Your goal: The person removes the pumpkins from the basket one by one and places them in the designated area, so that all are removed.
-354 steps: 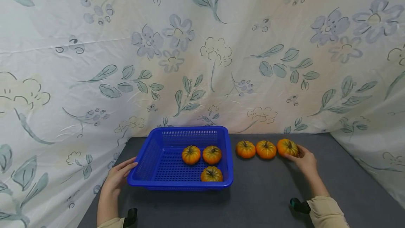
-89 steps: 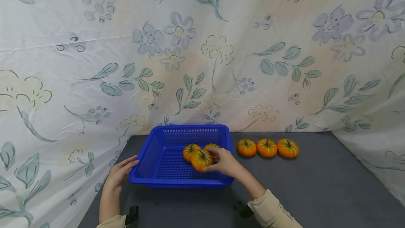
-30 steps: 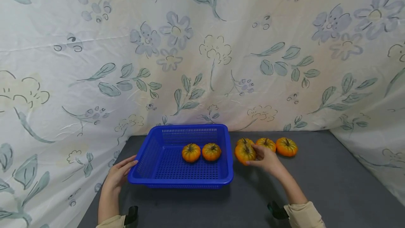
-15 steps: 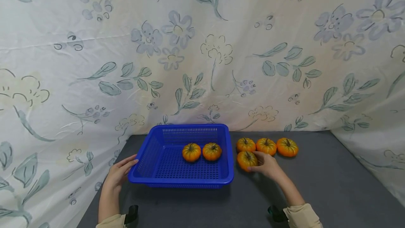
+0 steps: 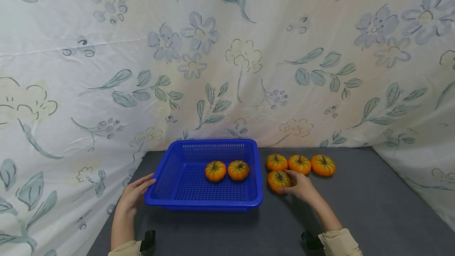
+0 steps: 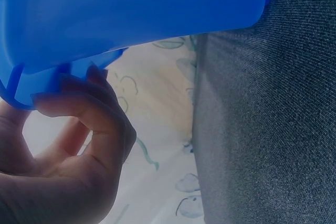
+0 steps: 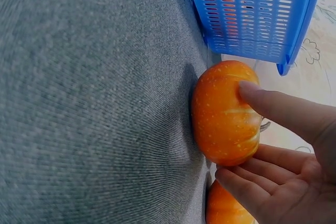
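Note:
My left hand (image 5: 132, 197) grips the left rim of a blue plastic basket (image 5: 202, 203), thumb and curled fingers around the edge in the left wrist view. Two small orange pumpkins, a left one (image 5: 215, 171) and a right one (image 5: 238, 170), sit inside it. To the right of the basket, my right hand (image 5: 301, 186) holds another pumpkin (image 7: 223, 114) between thumb and fingers, its underside at the dark cloth. Just behind this held pumpkin stands a row of three more: a left (image 5: 276, 162), a middle (image 5: 299, 164) and a right pumpkin (image 5: 323, 165).
A dark grey cloth (image 5: 373, 208) covers the table. At its back and left side hangs a white floral curtain (image 5: 241, 90), close behind the basket and the pumpkin row.
The right hand went from the row's right pumpkin into the basket, gripped the front pumpkin there and carried it right, lowering it in front of the row. The left hand kept its place.

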`<state>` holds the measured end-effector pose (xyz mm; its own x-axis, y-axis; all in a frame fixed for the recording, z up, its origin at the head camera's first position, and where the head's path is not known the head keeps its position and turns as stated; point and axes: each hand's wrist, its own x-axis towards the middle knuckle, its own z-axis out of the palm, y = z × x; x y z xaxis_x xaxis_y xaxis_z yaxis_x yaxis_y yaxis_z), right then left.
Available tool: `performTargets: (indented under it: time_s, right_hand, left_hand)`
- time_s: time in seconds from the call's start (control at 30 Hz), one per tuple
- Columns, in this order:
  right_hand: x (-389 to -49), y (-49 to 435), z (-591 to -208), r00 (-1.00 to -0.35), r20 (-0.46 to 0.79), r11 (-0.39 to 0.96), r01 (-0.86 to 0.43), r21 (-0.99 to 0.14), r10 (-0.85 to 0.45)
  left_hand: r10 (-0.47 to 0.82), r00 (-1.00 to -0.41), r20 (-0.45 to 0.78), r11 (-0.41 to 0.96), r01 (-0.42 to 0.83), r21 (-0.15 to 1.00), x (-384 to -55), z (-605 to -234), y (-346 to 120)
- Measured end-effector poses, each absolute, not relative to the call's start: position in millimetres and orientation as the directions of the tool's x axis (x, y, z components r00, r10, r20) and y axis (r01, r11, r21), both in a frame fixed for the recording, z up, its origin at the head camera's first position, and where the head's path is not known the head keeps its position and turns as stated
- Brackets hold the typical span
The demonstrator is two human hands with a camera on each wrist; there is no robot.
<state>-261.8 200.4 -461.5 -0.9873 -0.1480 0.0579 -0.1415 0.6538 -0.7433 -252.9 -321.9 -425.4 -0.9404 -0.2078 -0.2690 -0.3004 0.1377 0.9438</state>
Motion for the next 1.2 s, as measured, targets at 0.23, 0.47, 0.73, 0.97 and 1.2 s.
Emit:
performTargets:
  time_s: [0.23,0.47,0.73,0.97,1.2]
  right_hand:
    - [-261.1,198.4,-459.9,-0.987,0.073,0.664,-0.148,-0.733,-0.140]
    - [-263.4,195.2,-453.5,-0.991,0.075,0.627,-0.129,-0.768,-0.112]
    - [-270.3,187.0,-433.9,-0.988,0.132,0.607,-0.156,-0.779,-0.085]
    - [-273.3,170.9,-419.8,-0.989,0.139,0.603,-0.145,-0.784,-0.057]
    - [-277.7,154.8,-410.4,-0.989,0.139,0.581,-0.136,-0.802,-0.040]
  left_hand:
    - [-0.212,-0.941,-0.263,0.149,-0.297,0.943,-253.4,-426.5,-322.2]
    - [-0.213,-0.942,-0.258,0.141,-0.291,0.946,-253.6,-427.4,-322.5]
    - [-0.196,-0.946,-0.260,0.120,-0.286,0.951,-253.6,-425.9,-322.7]
    - [-0.193,-0.946,-0.260,0.115,-0.285,0.952,-252.9,-425.1,-322.3]
    - [-0.193,-0.946,-0.260,0.110,-0.284,0.952,-253.4,-425.1,-322.0]
